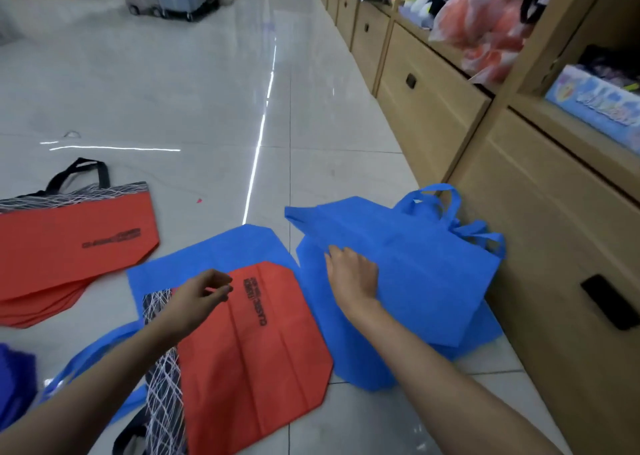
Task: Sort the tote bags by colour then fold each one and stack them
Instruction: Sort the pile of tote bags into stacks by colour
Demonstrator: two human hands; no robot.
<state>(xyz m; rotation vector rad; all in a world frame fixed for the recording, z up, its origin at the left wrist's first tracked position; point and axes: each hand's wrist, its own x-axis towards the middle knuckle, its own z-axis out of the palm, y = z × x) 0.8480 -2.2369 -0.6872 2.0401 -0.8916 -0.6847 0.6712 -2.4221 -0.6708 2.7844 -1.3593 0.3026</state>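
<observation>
Two hands: left hand (204,295) loosely curled, empty; right hand (353,276) on blue tote (433,264), fingers hidden, grip unclear.
</observation>
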